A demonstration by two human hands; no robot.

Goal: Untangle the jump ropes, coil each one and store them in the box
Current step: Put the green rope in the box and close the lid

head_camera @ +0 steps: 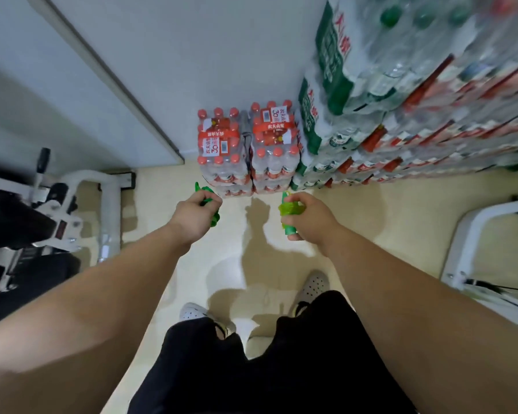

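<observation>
1. While both bare arms reach forward to mid-frame, each hand grips green rope above the pale glossy floor point(251, 252).
2. Left of centre, the left hand point(196, 215) has its fingers curled tight round a dark green bundled jump rope point(214, 219). One green end pokes out above the knuckles.
3. Right of centre, the right hand point(310, 218) has its fingers closed round a lime-green coiled jump rope point(288, 210). The bundle sticks out on the thumb side. Handle or cord: cannot tell.
4. The hands are level and well apart.
5. Upper centre: shrink-wrapped packs of red-capped water bottles point(245, 144) against the white wall point(207, 55). Upper right: a taller stack of green-labelled bottle packs point(329, 94).
6. Bottom centre: white perforated shoes point(315, 285).
</observation>
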